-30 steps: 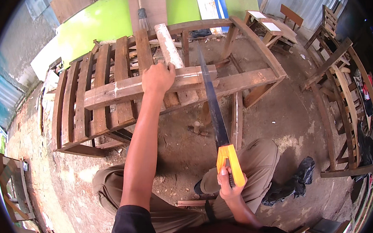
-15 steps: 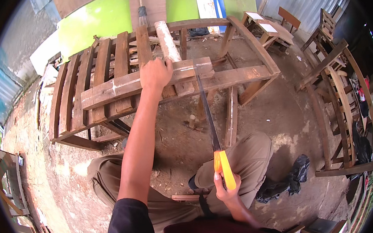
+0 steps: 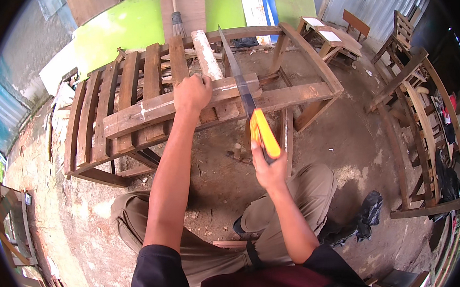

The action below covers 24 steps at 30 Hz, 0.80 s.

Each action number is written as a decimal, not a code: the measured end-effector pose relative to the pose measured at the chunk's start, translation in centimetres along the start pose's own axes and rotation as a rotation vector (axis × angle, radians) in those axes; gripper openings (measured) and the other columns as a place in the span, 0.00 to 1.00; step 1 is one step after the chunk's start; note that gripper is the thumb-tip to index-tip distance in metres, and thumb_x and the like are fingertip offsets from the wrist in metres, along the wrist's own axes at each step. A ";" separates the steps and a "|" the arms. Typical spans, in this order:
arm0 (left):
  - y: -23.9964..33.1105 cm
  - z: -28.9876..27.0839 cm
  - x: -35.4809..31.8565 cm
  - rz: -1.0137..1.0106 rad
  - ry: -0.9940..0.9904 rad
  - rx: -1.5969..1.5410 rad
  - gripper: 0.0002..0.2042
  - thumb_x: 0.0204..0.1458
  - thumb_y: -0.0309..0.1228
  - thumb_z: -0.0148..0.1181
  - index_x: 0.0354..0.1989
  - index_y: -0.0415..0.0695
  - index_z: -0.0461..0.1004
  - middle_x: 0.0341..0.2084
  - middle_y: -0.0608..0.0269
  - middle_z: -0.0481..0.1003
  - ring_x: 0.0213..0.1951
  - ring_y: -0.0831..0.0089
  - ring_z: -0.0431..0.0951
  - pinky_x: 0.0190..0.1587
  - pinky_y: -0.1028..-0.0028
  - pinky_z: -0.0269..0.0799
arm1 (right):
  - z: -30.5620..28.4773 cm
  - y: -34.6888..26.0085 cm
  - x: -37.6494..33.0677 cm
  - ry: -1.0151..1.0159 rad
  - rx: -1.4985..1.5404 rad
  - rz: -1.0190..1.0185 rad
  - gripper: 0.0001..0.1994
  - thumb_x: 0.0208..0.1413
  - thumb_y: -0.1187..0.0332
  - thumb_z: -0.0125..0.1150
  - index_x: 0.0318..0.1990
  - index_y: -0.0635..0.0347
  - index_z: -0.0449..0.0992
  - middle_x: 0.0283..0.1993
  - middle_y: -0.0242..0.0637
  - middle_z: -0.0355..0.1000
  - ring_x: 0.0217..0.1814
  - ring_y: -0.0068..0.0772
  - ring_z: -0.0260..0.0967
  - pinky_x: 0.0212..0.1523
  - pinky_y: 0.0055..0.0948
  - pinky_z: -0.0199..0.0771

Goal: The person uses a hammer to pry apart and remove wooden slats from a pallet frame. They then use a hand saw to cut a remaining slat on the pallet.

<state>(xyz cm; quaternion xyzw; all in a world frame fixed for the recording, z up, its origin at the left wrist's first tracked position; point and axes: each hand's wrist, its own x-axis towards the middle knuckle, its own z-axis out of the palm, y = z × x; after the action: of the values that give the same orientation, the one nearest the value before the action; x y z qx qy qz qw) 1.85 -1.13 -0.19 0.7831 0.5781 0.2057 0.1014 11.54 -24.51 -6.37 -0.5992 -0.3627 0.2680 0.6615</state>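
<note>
My left hand [image 3: 192, 95] is closed over a wooden plank [image 3: 147, 111], pressing it against the slatted wooden frame [image 3: 309, 91] beneath. My right hand [image 3: 271, 170] is wrapped round the yellow-and-black handle of a handsaw [image 3: 246, 95]. Its blade lies across the plank close to the right end, with the tip pointing up and away past the far rail. A pale, paint-worn slat [image 3: 206, 54] runs under the plank, just right of my left hand.
Black plastic [image 3: 367, 215] lies on the floor at the right. Farther right stands another wooden frame [image 3: 434, 204] with things piled in it. A broom [image 3: 177, 22] leans at the back by green panels [image 3: 120, 28]. Small wooden furniture [image 3: 334, 37] stands at the far right.
My right hand has pushed the saw forward and up, so its handle is now near the plank and the blade reaches past it. My left hand stays on the plank.
</note>
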 end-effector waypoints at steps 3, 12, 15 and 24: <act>-0.2 0.0 -0.1 0.024 0.021 0.025 0.25 0.61 0.44 0.45 0.31 0.33 0.82 0.30 0.39 0.81 0.37 0.46 0.82 0.57 0.56 0.69 | -4.4 2.4 -9.1 -0.011 -0.070 -0.062 0.08 0.60 0.74 0.63 0.29 0.66 0.76 0.18 0.26 0.64 0.20 0.14 0.61 0.20 0.24 0.57; -0.3 1.6 -0.9 0.177 0.194 0.069 0.26 0.61 0.42 0.43 0.24 0.33 0.81 0.26 0.37 0.79 0.35 0.45 0.82 0.56 0.54 0.70 | -1.4 0.8 0.1 -0.004 0.155 0.010 0.09 0.62 0.73 0.63 0.32 0.57 0.67 0.20 0.22 0.63 0.17 0.13 0.57 0.18 0.20 0.53; -0.9 1.1 -0.4 0.131 0.133 0.065 0.27 0.62 0.42 0.44 0.24 0.31 0.81 0.27 0.34 0.78 0.34 0.42 0.81 0.53 0.54 0.72 | 1.0 1.5 3.1 -0.020 0.046 -0.086 0.12 0.62 0.69 0.64 0.27 0.59 0.70 0.19 0.21 0.63 0.18 0.13 0.58 0.19 0.22 0.55; -0.9 1.2 -0.4 0.138 0.132 0.071 0.26 0.61 0.41 0.43 0.24 0.33 0.81 0.25 0.37 0.79 0.33 0.43 0.81 0.57 0.51 0.69 | -7.8 0.7 -13.3 -0.076 -0.379 -0.304 0.06 0.61 0.73 0.62 0.33 0.67 0.77 0.18 0.27 0.66 0.20 0.16 0.63 0.21 0.24 0.61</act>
<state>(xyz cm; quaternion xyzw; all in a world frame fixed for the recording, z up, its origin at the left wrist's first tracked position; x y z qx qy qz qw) 1.47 -1.09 -1.72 0.8089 0.5350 0.2429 0.0208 9.96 -39.58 -9.35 -0.6407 -0.5170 0.1151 0.5558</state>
